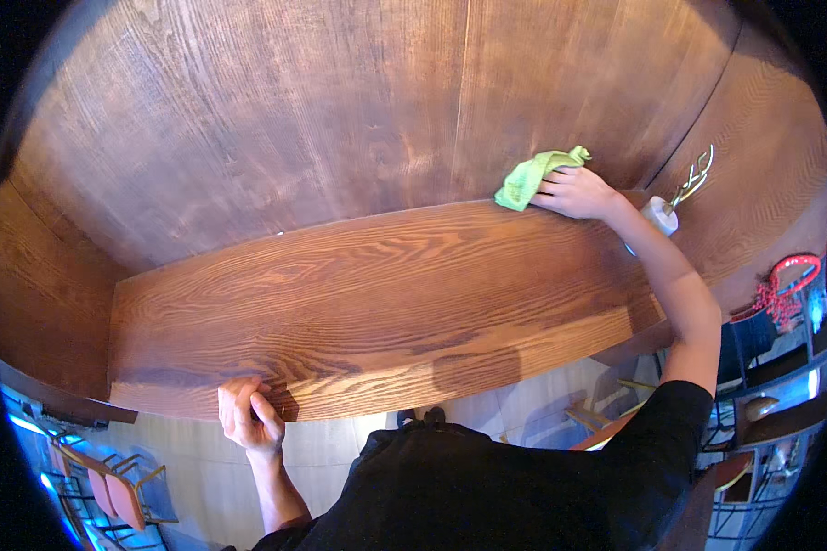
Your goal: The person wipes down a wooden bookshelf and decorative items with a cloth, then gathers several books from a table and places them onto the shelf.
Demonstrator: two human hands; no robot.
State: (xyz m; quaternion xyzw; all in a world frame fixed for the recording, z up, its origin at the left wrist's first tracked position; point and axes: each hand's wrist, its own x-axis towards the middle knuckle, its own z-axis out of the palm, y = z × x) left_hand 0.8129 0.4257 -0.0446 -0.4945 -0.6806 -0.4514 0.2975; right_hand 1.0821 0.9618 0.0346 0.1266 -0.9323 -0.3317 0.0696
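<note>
My right hand (575, 193) holds a bunched light-green cloth (527, 182) at the back of a wooden shelf (358, 289), where the shelf board meets the upright wood panel (303, 124). The cloth lies under and ahead of the fingers and touches that corner. Loosely curled, my left hand (250, 413) is at the shelf's front edge, towards its left end. I see nothing in it; whether it touches the edge is hard to tell.
Right of my right forearm stands a small object with a white cylindrical base (659, 215) and curved metal prongs (692, 180). Wooden side walls close off both shelf ends. Pink-seated chairs (120, 496) stand on the pale floor at lower left. A red-rimmed oval object (798, 260) is at far right.
</note>
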